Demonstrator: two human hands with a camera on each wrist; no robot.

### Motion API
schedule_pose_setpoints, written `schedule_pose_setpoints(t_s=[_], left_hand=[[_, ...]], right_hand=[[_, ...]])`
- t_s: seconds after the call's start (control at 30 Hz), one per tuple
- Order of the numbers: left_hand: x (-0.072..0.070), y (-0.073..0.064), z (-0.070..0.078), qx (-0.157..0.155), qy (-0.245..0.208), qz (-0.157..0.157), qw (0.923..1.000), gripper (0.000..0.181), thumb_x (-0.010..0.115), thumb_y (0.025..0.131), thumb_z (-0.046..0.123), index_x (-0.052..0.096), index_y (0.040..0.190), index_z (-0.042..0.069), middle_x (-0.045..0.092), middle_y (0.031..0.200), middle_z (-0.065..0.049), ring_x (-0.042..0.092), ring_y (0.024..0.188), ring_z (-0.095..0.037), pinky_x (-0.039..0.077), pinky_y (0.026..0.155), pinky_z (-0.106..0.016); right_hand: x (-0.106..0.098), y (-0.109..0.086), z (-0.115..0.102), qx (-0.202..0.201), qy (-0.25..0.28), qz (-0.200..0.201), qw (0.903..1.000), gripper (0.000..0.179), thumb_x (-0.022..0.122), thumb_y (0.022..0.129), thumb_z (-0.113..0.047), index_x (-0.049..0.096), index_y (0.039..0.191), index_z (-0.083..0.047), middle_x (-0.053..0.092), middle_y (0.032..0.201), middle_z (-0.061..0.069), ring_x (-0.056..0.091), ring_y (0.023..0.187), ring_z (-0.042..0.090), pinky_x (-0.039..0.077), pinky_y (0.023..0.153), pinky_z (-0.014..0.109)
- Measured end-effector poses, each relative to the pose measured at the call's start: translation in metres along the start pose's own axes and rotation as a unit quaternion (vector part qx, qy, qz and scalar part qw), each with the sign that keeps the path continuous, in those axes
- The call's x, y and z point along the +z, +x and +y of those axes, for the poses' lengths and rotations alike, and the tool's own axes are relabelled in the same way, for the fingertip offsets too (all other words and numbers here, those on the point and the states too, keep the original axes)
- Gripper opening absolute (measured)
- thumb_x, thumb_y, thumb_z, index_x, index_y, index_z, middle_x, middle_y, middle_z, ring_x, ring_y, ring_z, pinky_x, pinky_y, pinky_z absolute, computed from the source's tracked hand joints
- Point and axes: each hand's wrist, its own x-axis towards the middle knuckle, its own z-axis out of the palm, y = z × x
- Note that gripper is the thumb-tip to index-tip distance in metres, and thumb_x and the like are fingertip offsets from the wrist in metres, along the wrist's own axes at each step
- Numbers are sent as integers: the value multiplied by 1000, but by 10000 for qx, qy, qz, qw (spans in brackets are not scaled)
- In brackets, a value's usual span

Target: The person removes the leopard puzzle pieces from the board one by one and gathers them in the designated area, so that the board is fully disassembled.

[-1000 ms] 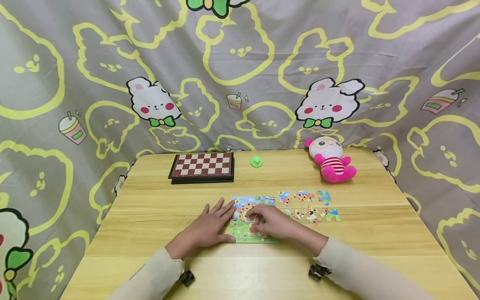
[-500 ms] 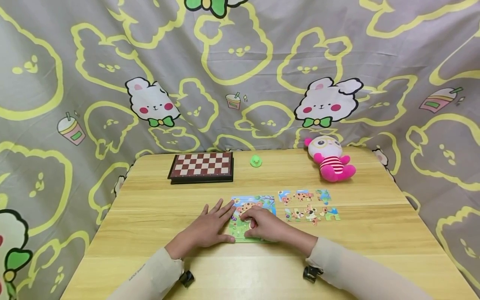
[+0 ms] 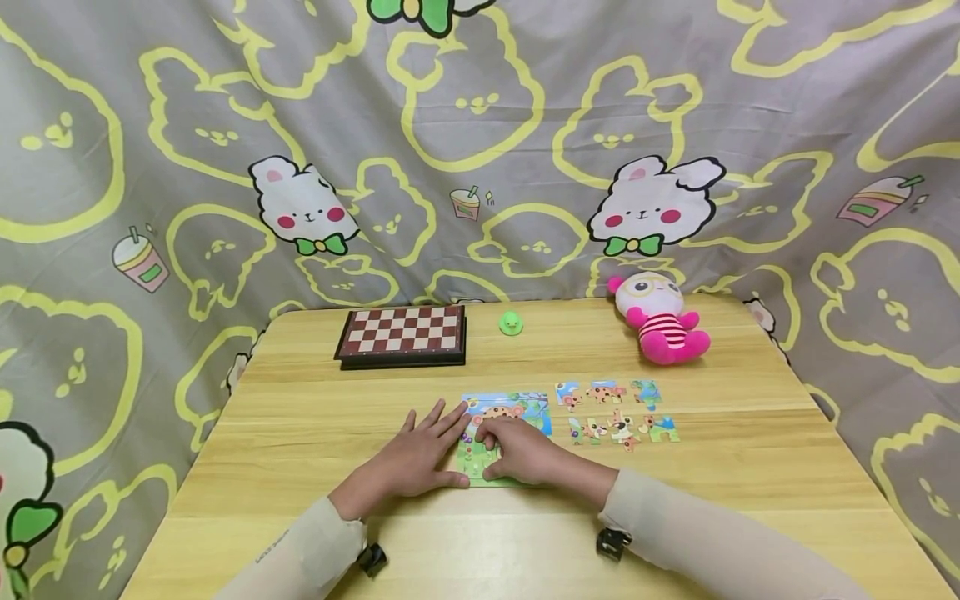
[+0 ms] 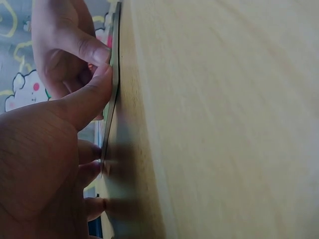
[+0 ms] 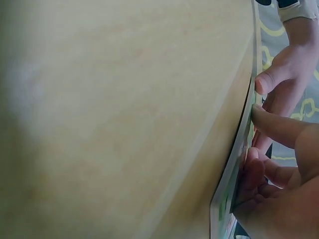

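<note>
A jigsaw puzzle board (image 3: 534, 408) with a cartoon animal, blue sky and green grass lies flat before me. My left hand (image 3: 411, 458) rests along its left side, fingers spread and straight. In the left wrist view, that hand's thumb (image 4: 94, 92) touches the board's near edge. Over the board's middle is my right hand (image 3: 521, 454), its fingers bent. The right wrist view has the right thumb (image 5: 271, 119) at the board's surface, apart from the curled fingers (image 5: 253, 172); whether they pinch a puzzle piece I cannot tell. Loose puzzle pieces (image 3: 622, 427) lie in two rows right of the board.
Behind the board, a checkered chessboard box (image 3: 405, 333) sits at the back left of the wooden table (image 3: 300, 433). Next to it is a small green duck (image 3: 511, 323). A pink-and-white plush toy (image 3: 663, 321) lies at the back right, before a patterned curtain (image 3: 525, 108).
My right hand has shifted slightly left and toward me over the board, with thumb and index finger moving further apart. My left hand stays where it was. The loose pieces have not moved.
</note>
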Motion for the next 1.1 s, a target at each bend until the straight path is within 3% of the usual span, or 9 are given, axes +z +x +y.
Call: schedule_pose_setpoints(t_s=[0.37,0.7,1.1], left_hand=[[0,0,0,-15,-45,-24,10000,100,55,92,73,19,167,18,9,174,3,8,159,-37,18,116,-75],[0,1,-1,-21,-87,-7,10000,99,56,92,73,21,166,17,11,174,2,8,159,-39,18,116,-76],[2,1,-2,-61,-8,-55,10000,100,54,91,76,18,167,20,7,174,5,6,159,-35,16,117,-74]], right_hand=[[-3,2,-7,136,0,-61,9999,46,92,77,-14,60,110,-14,58,95,-4,52,83,10,46,74,28],[-2,4,-2,96,338,-73,9994,48,91,77,-10,58,111,-15,62,98,-3,56,80,11,48,72,29],[0,4,4,41,799,119,9967,24,77,92,-12,64,112,-18,64,91,-7,59,78,9,48,70,29]])
